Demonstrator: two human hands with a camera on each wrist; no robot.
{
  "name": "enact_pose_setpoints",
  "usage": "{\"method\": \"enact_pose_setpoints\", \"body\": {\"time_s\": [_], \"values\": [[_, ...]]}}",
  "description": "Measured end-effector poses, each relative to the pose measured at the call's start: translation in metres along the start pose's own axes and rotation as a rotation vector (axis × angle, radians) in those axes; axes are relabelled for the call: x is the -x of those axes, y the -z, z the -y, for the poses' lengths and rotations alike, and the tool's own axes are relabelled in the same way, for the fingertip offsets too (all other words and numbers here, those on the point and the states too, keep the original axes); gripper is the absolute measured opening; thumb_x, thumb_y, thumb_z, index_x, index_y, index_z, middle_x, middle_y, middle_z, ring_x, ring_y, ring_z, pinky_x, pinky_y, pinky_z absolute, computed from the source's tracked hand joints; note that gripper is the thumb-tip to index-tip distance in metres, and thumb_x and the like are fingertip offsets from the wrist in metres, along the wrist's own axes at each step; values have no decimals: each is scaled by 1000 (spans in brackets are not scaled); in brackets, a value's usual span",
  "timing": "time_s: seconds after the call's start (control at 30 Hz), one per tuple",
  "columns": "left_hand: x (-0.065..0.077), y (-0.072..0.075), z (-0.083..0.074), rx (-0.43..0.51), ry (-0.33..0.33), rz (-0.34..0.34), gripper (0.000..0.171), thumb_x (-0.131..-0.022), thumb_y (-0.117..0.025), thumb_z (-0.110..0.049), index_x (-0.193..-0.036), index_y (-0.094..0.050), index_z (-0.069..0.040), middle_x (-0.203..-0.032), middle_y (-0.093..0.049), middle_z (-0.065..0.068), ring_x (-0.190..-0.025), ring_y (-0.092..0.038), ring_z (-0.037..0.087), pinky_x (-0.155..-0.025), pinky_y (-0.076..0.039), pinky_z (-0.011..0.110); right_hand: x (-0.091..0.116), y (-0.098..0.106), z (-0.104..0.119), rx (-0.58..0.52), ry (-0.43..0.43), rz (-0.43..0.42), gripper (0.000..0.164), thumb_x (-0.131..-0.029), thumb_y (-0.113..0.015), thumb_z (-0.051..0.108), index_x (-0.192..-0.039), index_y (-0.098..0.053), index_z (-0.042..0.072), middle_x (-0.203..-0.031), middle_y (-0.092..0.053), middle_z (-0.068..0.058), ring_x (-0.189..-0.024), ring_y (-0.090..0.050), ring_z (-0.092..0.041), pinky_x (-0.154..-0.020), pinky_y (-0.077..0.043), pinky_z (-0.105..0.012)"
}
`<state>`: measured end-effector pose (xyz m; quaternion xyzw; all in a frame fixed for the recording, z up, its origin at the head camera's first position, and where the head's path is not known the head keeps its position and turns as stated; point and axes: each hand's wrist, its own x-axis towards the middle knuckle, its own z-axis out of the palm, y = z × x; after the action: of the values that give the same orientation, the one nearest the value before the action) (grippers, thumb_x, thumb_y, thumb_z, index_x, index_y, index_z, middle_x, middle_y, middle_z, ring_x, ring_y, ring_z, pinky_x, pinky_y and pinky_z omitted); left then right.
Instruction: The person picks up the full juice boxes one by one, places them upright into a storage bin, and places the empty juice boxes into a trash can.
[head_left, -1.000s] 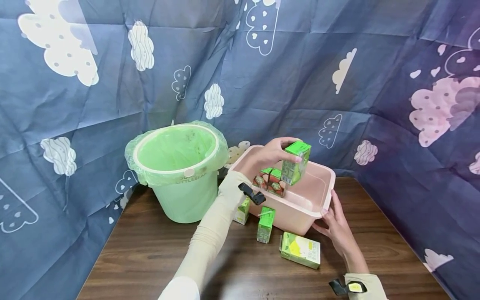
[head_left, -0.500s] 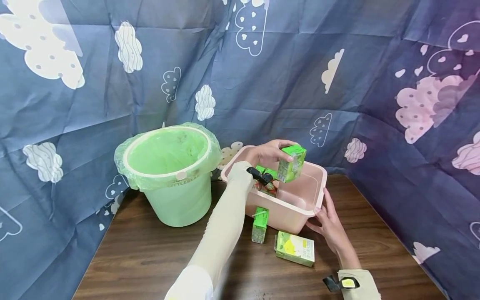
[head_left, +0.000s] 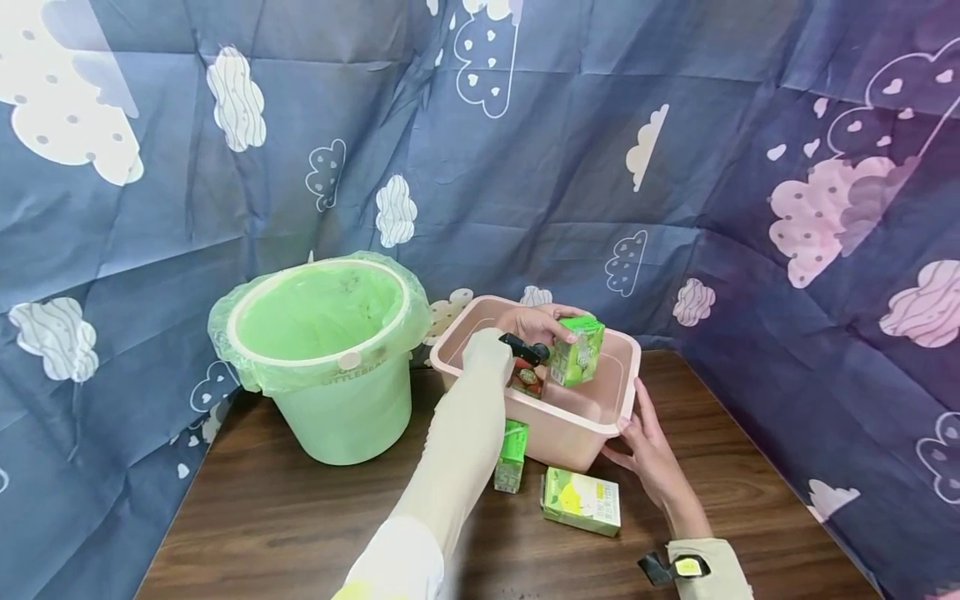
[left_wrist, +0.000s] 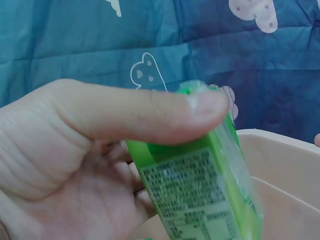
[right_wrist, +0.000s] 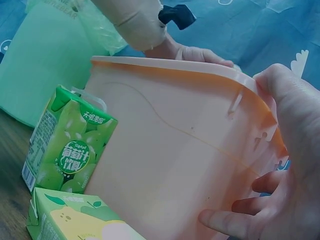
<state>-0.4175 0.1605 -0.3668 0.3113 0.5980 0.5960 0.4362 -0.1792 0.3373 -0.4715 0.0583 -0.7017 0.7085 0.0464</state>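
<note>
My left hand [head_left: 532,322] holds a green juice carton [head_left: 577,354] between thumb and fingers, low over the pink plastic bin [head_left: 562,437]. In the left wrist view the thumb lies across the carton's upper part, with its printed label panel below. My right hand [head_left: 652,458] grips the bin's near right corner; in the right wrist view the thumb is at the rim and the fingers lie against the outer wall. Inside the bin a carton with red fruit print [head_left: 528,381] shows partly, behind the left wrist.
A grape juice carton [right_wrist: 70,142] with a straw stands upright before the bin. A yellow-and-green carton [head_left: 581,502] lies beside it on the wooden table [head_left: 315,533]. A mint green bucket [head_left: 341,417] with a plastic liner stands left. A blue cloud-print cloth hangs behind.
My left hand has lowered the green juice carton into the bin's opening. My right hand keeps its grip on the bin. The head view has shifted slightly right.
</note>
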Motion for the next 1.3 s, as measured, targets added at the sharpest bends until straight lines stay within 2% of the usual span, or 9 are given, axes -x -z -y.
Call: {"method": "enact_pose_setpoints", "body": {"time_s": [0.13,0.37,0.5,0.63,0.73,0.83,1.03,1.13,1.3], "values": [[-5,3,7,-68,12,1,59,-96,-47,18,-152,-38,2,-110,-63,5,-101,-60,20,-94,-52,44,0,-3,0,2,-12,-4,75,-108,-42,16,-162,4,39,-163,-13,-25,-113,-57,-1,-97,-43,-66],[-14,2,20,-51,69,21,52,-95,-51,18,-145,-44,7,-103,-65,7,-95,-63,21,-90,-54,38,0,-4,-1,-2,19,6,74,-109,-41,16,-163,6,36,-165,-5,-26,-116,-56,1,-97,-39,-72],[-20,-3,26,-164,61,52,38,-95,-54,16,-132,-50,10,-100,-64,8,-86,-62,16,-80,-54,29,0,-2,0,2,27,1,74,-109,-41,17,-163,5,36,-165,-5,-26,-116,-55,2,-96,-39,-73],[-26,-9,32,-185,92,35,29,-93,-57,16,-120,-55,6,-96,-64,7,-82,-62,16,-75,-55,28,0,0,2,10,15,-12,74,-109,-41,17,-163,5,36,-164,-9,-27,-114,-57,1,-97,-39,-72],[-29,-14,37,-158,118,23,24,-92,-58,18,-110,-58,3,-91,-64,6,-84,-63,17,-76,-57,30,1,1,3,12,7,-13,73,-109,-41,18,-163,6,36,-163,-11,-27,-113,-57,0,-97,-39,-71],[-30,-19,41,-218,111,26,19,-91,-60,18,-99,-60,1,-86,-63,4,-81,-61,14,-74,-55,26,3,1,3,11,4,-7,73,-109,-40,19,-162,6,37,-163,-11,-27,-114,-57,-1,-98,-39,-71],[-32,-25,47,-202,145,-16,26,-88,-61,21,-100,-57,-1,-88,-64,7,-79,-64,17,-72,-58,29,3,3,2,19,10,-14,73,-109,-41,20,-162,6,37,-164,-9,-28,-114,-57,1,-97,-40,-72],[-31,-26,50,-319,180,-44,23,-88,-66,17,-97,-55,-2,-84,-63,5,-74,-63,16,-69,-59,28,2,3,1,20,15,-15,72,-109,-41,20,-162,5,38,-164,-9,-27,-116,-56,2,-97,-40,-71],[-24,-28,54,-611,230,-87,22,-84,-75,7,-90,-56,-4,-78,-61,-1,-66,-60,10,-68,-57,22,3,2,0,21,7,-1,73,-109,-41,20,-162,6,39,-164,-11,-25,-117,-55,2,-98,-41,-70]]}}
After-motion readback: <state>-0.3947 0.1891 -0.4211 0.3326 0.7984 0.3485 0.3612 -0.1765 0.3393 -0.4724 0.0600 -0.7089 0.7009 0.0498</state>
